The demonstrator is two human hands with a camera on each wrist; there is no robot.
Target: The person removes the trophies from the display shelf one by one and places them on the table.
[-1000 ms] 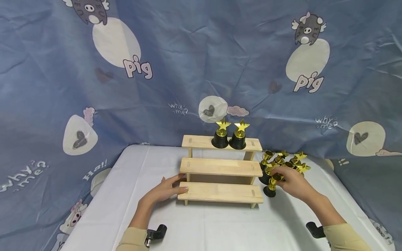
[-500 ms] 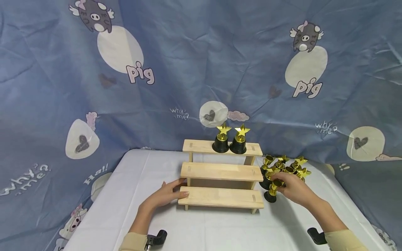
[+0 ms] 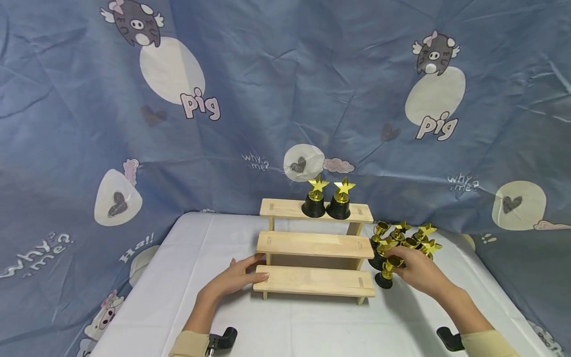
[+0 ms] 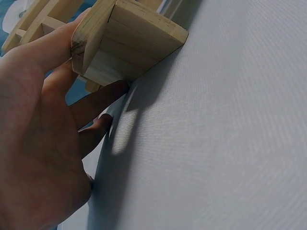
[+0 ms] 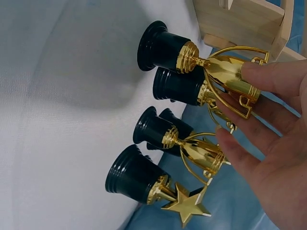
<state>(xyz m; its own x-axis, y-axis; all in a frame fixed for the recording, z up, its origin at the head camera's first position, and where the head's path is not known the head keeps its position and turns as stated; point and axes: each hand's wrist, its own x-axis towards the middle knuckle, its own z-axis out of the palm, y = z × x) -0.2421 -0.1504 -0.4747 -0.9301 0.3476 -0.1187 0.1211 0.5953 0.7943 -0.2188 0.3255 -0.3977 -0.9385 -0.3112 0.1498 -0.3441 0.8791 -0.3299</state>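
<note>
A three-step wooden display stand (image 3: pixel 314 281) stands on the table. My left hand (image 3: pixel 232 278) holds its left end, thumb on top of the lowest step and the other fingers around the side. In the left wrist view, fingertips (image 4: pixel 120 87) reach the foot of the stand's side panel. To the right of the stand, my right hand (image 3: pixel 419 270) pinches a gold trophy cup (image 5: pixel 230 74) with a black base, thumb on the near side of the bowl and fingers behind. The cup leans slightly, its base close over the cloth. Two star trophies (image 3: pixel 314 207) stand on the top step.
Behind my right hand, several more trophies crowd together, among them a star trophy (image 5: pixel 184 203) and another trophy cup (image 5: pixel 201 153). A white cloth (image 3: pixel 312 327) covers the table. A blue printed curtain (image 3: pixel 357 99) hangs close behind the stand.
The head view has shifted a little, so the stand and trophies sit slightly lower in it. Both hands keep their places at the stand and the trophy cup.
</note>
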